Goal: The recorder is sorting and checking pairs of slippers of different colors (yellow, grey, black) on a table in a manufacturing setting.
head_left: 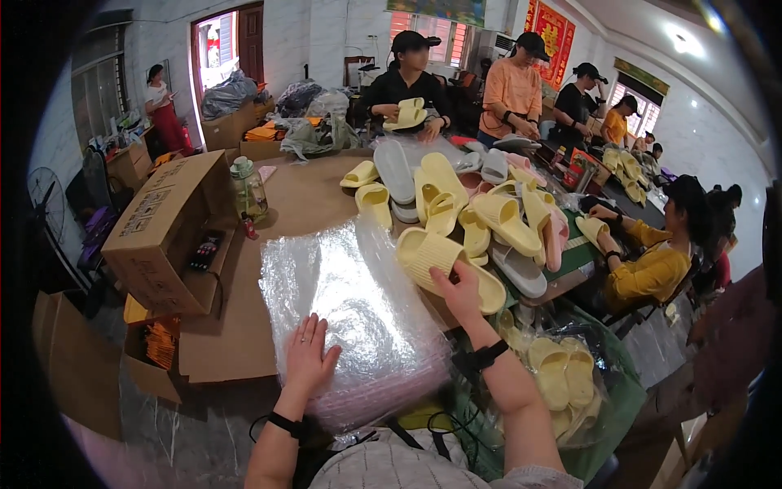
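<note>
My left hand [311, 352] lies flat with its fingers apart on a stack of clear plastic bags [326, 269]. The top of the stack is shiny and creased, and its near edge looks pinkish. At the stack's right side, my right hand [458, 289] grips a pale yellow slide slipper [428, 254] by its side edge. The slipper's ribbed strap points away to the left and its heel toward the lower right. Just beyond it lies a heap of loose slippers, mostly yellow [503, 220], with some grey ones [394, 169] and a pink one [555, 238].
On the left, an open cardboard box [167, 220] on its side holds a dark remote-like device [205, 249]; a glass jar [248, 189] stands beside it. Bagged yellow slippers [562, 371] fill a green-lined container at lower right. Several people sit or stand around the tables, some holding slippers.
</note>
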`<state>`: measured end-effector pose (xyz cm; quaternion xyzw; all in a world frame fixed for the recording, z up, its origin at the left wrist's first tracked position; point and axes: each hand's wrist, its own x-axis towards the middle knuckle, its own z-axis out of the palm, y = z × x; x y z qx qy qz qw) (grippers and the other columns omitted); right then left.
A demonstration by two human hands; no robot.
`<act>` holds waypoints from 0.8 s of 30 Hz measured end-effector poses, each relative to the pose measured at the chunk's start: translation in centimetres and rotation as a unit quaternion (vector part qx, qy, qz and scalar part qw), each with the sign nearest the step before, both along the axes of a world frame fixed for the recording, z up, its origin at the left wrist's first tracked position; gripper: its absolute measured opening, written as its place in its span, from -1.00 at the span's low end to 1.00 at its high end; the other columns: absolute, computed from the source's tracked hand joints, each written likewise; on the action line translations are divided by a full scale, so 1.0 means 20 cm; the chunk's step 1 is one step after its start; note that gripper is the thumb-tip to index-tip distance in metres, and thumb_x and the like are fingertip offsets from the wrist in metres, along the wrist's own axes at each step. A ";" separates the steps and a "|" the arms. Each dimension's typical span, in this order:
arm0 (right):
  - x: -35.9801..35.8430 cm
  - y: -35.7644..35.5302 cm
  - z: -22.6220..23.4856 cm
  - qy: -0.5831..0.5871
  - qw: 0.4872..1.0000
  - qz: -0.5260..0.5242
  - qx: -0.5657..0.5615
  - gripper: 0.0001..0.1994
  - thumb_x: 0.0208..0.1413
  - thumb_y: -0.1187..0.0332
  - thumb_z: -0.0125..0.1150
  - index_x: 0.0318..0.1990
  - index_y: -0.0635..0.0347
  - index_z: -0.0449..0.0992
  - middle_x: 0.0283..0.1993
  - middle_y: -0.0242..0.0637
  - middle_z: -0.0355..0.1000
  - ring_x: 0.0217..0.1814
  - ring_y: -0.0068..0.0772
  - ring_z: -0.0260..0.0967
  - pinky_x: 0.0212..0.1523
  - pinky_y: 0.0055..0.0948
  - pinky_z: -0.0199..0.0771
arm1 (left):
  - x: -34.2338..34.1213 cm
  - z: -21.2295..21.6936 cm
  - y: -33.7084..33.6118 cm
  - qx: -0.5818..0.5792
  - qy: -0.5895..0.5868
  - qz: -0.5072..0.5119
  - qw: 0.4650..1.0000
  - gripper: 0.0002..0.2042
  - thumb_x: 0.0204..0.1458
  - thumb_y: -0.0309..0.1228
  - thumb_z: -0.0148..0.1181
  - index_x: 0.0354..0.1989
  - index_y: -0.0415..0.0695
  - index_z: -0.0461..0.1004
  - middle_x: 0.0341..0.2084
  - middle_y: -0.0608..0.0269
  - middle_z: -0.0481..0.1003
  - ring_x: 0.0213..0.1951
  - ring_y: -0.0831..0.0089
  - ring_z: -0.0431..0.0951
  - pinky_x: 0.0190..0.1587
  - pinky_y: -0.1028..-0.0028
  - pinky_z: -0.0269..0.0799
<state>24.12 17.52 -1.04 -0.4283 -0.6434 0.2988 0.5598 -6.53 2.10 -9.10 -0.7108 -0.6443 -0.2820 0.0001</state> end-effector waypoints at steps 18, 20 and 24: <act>-0.60 -0.44 0.25 0.182 0.943 0.233 -0.153 -0.73 0.30 0.34 0.14 0.09 0.23 0.39 -0.15 -0.43 0.44 -0.21 -0.66 0.37 -0.24 -0.62 0.42 | -0.01 0.00 0.00 -0.022 -0.001 0.005 1.000 -0.39 0.19 -0.05 0.07 0.32 -0.20 0.28 0.37 -0.08 0.18 0.43 0.02 0.10 0.44 0.09 -0.06; -0.70 -0.43 0.11 0.108 0.931 0.280 -0.207 -0.68 0.28 0.34 0.17 0.11 0.29 0.38 -0.07 -0.38 0.44 -0.10 -0.57 0.41 -0.08 -0.52 0.48 | -0.04 -0.07 0.02 -0.005 0.015 -0.007 1.000 -0.37 0.14 -0.05 0.09 0.31 -0.19 0.30 0.37 -0.08 0.19 0.43 0.02 0.10 0.45 0.09 -0.06; -0.80 -0.51 -0.11 0.067 0.883 0.336 -0.320 -0.62 0.26 0.34 0.20 0.15 0.34 0.37 -0.01 -0.32 0.46 -0.05 -0.56 0.42 -0.02 -0.49 0.48 | -0.09 -0.17 0.04 -0.080 -0.443 -0.060 0.891 -0.46 0.14 -0.21 0.07 0.29 -0.15 0.32 0.37 -0.06 0.19 0.43 0.08 0.09 0.43 0.11 -0.02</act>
